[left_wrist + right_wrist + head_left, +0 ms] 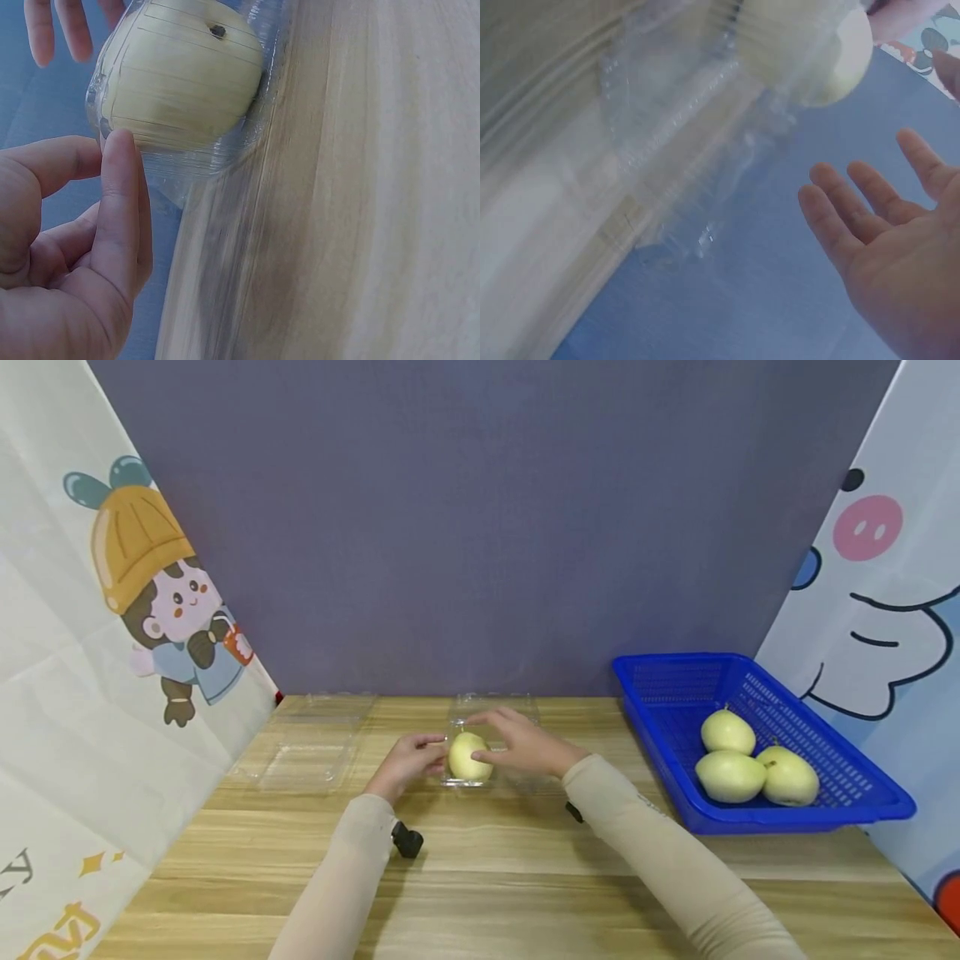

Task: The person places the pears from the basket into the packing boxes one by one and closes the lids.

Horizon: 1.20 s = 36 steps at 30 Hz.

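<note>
A yellow pear [468, 758] sits in a clear container [462, 783] at the middle of the counter [480, 893], towards its far edge; the pear's dark blossom end shows through the ribbed plastic in the left wrist view; the container's lid stands open at the back, its transparent outline hard to make out. The left hand [408, 764] is on the container's left side; its fingers [118, 176] are bent, with two tips meeting at the plastic edge and pinching it. The right hand [525, 746] reaches over from the right, its fingers spread and released, grasping nothing; its thumb overlaps the pear in the head view, yet the right wrist view shows the extended fingers apart from the fruit.

To the left on the counter lies a second clear container [300, 766], also open; to the right stands a blue basket [795, 821] with slotted walls, holding three pears [727, 777] grouped close together. Pale sleeves [330, 885] cover both forearms; a black device [407, 841] shows at the left wrist. Behind the counter rises a grey-blue panel [480, 527]; a pale sheet with a cartoon child [176, 602] flanks it on the left, and a cartoon figure with a pink snout [867, 528] on the right.
</note>
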### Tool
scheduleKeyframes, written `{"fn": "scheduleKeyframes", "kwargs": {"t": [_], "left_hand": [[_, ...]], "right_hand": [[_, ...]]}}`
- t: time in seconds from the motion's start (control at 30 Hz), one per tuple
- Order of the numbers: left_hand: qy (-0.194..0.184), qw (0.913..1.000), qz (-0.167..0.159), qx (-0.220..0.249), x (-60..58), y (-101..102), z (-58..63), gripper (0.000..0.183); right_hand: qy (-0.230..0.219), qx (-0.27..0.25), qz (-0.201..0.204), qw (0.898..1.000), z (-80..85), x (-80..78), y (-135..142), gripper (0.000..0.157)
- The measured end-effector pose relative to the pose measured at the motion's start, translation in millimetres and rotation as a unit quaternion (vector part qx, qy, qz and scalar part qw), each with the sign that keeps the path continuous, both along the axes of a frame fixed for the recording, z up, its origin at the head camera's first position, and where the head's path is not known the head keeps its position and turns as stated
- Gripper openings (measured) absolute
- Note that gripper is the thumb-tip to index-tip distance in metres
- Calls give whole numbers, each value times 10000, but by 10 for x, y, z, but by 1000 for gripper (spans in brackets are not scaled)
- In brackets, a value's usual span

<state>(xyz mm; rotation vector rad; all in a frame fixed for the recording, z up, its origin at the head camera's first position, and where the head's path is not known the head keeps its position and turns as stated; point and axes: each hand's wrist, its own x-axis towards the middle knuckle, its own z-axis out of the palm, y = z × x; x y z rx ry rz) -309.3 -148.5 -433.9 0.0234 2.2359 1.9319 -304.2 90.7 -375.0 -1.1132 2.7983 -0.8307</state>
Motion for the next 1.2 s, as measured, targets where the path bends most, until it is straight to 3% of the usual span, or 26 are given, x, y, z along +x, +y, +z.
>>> {"fn": "scheduleKeyframes", "kwargs": {"t": [0.53,1.2], "left_hand": [[23,9999,-47,119,2,-4,1,43],[10,9999,12,118,22,8,17,42]], "right_hand": [[242,78,11,9997,246,54,217,60],[412,470,-351,9974,612,101,595,59]]}}
